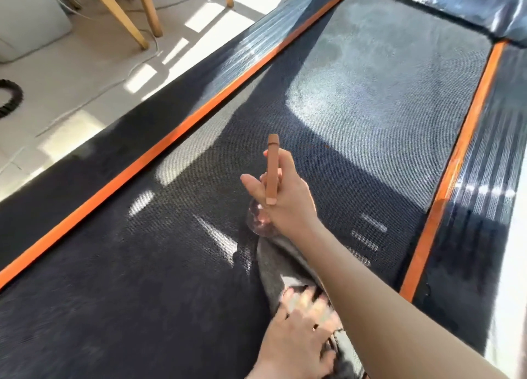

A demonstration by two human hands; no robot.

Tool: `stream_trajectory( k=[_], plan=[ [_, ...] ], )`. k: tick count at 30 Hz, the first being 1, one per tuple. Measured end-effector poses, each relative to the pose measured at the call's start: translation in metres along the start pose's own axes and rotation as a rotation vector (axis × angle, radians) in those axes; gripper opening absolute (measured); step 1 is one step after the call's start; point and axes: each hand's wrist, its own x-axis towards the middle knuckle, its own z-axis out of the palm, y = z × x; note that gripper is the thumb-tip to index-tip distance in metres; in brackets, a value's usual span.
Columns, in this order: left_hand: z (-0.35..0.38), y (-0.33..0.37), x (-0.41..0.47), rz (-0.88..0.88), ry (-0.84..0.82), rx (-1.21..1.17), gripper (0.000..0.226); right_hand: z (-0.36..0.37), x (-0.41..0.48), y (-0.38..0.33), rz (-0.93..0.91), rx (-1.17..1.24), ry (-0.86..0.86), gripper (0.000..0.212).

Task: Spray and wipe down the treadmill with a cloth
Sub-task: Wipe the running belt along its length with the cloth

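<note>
Head: right grip (285,200) round bottle (272,167), left grip (299,333) flat on cloth (273,267)

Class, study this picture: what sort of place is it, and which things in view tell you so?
Probably a room in a home rather than a gym: wooden furniture legs stand on a pale, sunlit tiled floor right beside the treadmill.

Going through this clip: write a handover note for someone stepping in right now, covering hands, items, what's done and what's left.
Right hand grips the spray bottle, held above the treadmill belt.
Left hand rests flat on the grey cloth, which lies on the near belt; its fingers are blurred.
Done: pale blotches on the sunlit far belt may be spray, but I cannot tell for sure.
Left: wipe the belt and the orange-edged side rails.
</note>
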Motion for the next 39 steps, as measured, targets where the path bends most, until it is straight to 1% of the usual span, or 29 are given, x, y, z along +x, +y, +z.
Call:
stream_trajectory(
  k=[2,4,6,7,8,9,10,12,13,14,15,17,19,22,24,25,27,29,31,33,35,36,37,38,39],
  plan=[
    [-0.008,-0.007,0.003,0.022,0.006,-0.017,0.053,0.002,-0.002,0.002,-0.007,0.03,-0.032,0.06],
    [-0.015,-0.022,0.006,-0.014,0.069,-0.022,0.053,0.001,-0.003,0.005,-0.017,0.038,-0.059,0.081],
    [-0.03,-0.035,0.016,-0.126,0.084,-0.058,0.067,0.0,-0.005,0.009,-0.006,0.023,-0.114,0.106],
    [-0.038,-0.038,0.024,-0.2,0.108,-0.089,0.073,-0.003,-0.008,0.013,0.016,0.0,-0.143,0.115],
    [-0.043,-0.04,0.031,-0.264,0.101,-0.112,0.077,-0.006,-0.012,0.017,0.039,-0.027,-0.166,0.119],
    [-0.045,-0.04,0.039,-0.295,0.085,-0.086,0.078,-0.012,-0.018,0.023,0.066,-0.055,-0.182,0.117],
    [-0.045,-0.037,0.048,-0.298,0.053,-0.036,0.073,-0.02,-0.025,0.033,0.099,-0.093,-0.19,0.109],
    [-0.042,-0.025,0.064,-0.268,0.034,0.029,0.063,-0.043,-0.042,0.058,0.213,-0.22,-0.202,0.079],
    [-0.039,-0.013,0.072,-0.24,0.03,0.035,0.065,-0.056,-0.053,0.075,0.297,-0.297,-0.212,0.066],
    [-0.035,0.0,0.08,-0.198,0.013,0.029,0.069,-0.069,-0.066,0.09,0.381,-0.377,-0.226,0.058],
    [-0.031,0.015,0.088,-0.139,-0.018,0.015,0.072,-0.079,-0.079,0.103,0.436,-0.467,-0.238,0.054],
    [-0.024,0.035,0.099,-0.01,-0.068,0.03,0.075,-0.095,-0.104,0.121,0.441,-0.624,-0.232,0.051],
    [-0.022,0.029,0.104,0.131,-0.035,0.051,0.07,-0.103,-0.114,0.132,0.42,-0.62,-0.157,0.047],
    [-0.028,0.003,0.103,0.33,-0.001,0.053,0.06,-0.111,-0.111,0.142,0.499,-0.577,-0.051,0.032],
    [-0.038,-0.004,0.099,0.382,-0.004,0.044,0.065,-0.116,-0.101,0.144,0.525,-0.599,-0.048,0.02],
    [-0.042,-0.004,0.096,0.368,-0.005,-0.006,0.071,-0.118,-0.098,0.145,0.522,-0.589,-0.018,0.018],
    [-0.048,-0.001,0.09,0.272,0.043,-0.13,0.082,-0.129,-0.095,0.144,0.554,-0.508,0.125,0.017],
    [-0.061,0.003,0.091,0.146,0.14,-0.21,0.088,-0.145,-0.096,0.143,0.568,-0.376,0.299,0.015],
    [-0.08,0.011,0.102,0.035,0.18,-0.264,0.085,-0.161,-0.098,0.139,0.531,-0.289,0.404,0.014],
    [-0.1,0.027,0.117,-0.017,0.205,-0.244,0.076,-0.185,-0.097,0.137,0.489,-0.272,0.496,0.016],
    [-0.118,0.049,0.131,0.022,0.28,-0.233,0.067,-0.216,-0.096,0.139,0.473,-0.291,0.594,0.02],
    [-0.124,0.062,0.137,0.094,0.298,-0.254,0.065,-0.231,-0.099,0.143,0.482,-0.332,0.624,0.025],
    [-0.127,0.075,0.142,0.191,0.259,-0.252,0.064,-0.245,-0.103,0.148,0.516,-0.402,0.617,0.033],
    [-0.127,0.086,0.148,0.287,0.177,-0.206,0.061,-0.255,-0.11,0.154,0.577,-0.51,0.553,0.043],
    [-0.124,0.096,0.155,0.353,0.072,-0.126,0.056,-0.261,-0.118,0.161,0.658,-0.629,0.443,0.054]
  ],
)
